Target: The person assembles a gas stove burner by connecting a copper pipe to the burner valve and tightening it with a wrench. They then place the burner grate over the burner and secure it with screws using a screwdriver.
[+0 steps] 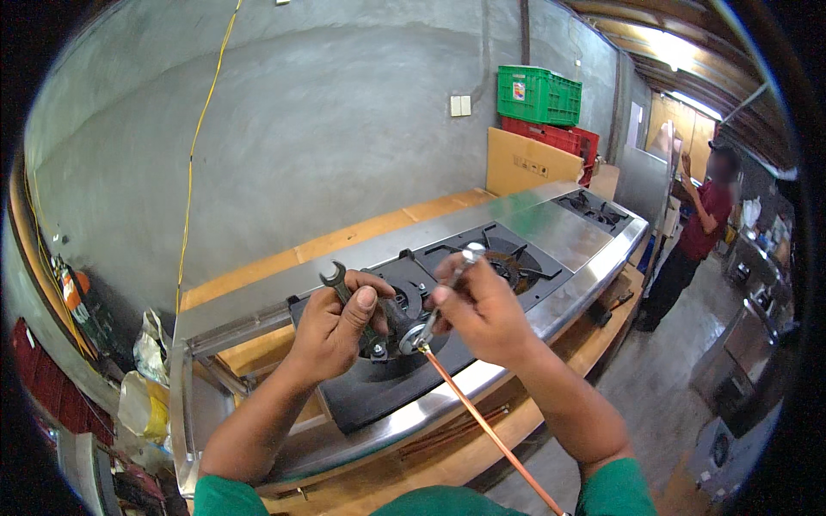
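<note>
My left hand (337,325) is closed round a dark open-end wrench (334,277), whose jaw sticks up above the fingers. In my right hand (483,311) is a shiny wrench (472,251), its ring-like end upward and its shaft slanting down to a brass fitting. That fitting joins a copper tube (469,404) to a round metal part (411,339) of a dark burner assembly (400,322) between my hands. The tube runs down toward my body. Behind and below lies a black gas cooktop (379,397), partly hidden by my hands.
The cooktop sits in a long stainless-steel counter (297,249) with another burner (594,209) at its far end. Cardboard (529,163), a red crate (551,135) and a green crate (539,93) stand beyond it. A person (705,215) in a dark red shirt stands at right.
</note>
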Tool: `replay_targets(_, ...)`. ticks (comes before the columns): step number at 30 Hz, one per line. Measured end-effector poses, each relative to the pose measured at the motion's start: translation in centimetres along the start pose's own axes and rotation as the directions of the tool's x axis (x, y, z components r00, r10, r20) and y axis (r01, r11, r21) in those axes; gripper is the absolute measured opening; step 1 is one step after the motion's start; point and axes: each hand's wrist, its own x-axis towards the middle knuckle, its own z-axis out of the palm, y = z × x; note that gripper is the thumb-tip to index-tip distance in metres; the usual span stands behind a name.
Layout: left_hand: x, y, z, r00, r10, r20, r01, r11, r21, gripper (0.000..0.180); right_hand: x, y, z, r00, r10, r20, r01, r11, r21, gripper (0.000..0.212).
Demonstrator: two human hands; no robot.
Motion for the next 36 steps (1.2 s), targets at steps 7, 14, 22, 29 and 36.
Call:
replay_targets(7, 1.5, 1.1, 1.0, 0.980, -0.022, -0.198, -0.002, 0.993, -0.122, 0.036, 2.5, -2.1, 1.3, 0.970, -0.067, 0.233, 0.141, 0.939, -0.315, 0.025)
replay_targets(14, 4.7, 3.1, 1.8, 0.976, 0.150, -0.157, -0.154, 0.988, -0.011, 0.032, 2.1, -3.3, 1.8, 0.936, 0.032, 0.350, 0.142, 0.877, -0.460, 0.026)
replay_targets(22, 4.5, 2.6, 1.8, 0.964, 0.268, 0.006, -0.267, 0.959, 0.098, 0.016, 1.8, -1.7, 1.4, 0.974, -0.007, 0.225, 0.094, 0.921, -0.377, 0.028)
replay_targets(29, 4.2, 0.4, 2.1, 0.919, 0.390, -0.056, -0.347, 0.868, 0.354, 0.016, 2.3, -8.7, -0.9, 0.868, -0.485, 0.108, 0.457, 0.696, -0.554, 0.047)
replay_targets(36, 4.3, 0.5, 2.1, 0.925, 0.379, 0.016, -0.358, 0.857, 0.371, 0.024, 5.2, -10.6, -1.1, 0.732, -0.370, 0.573, 0.675, 0.274, -0.685, 0.025)
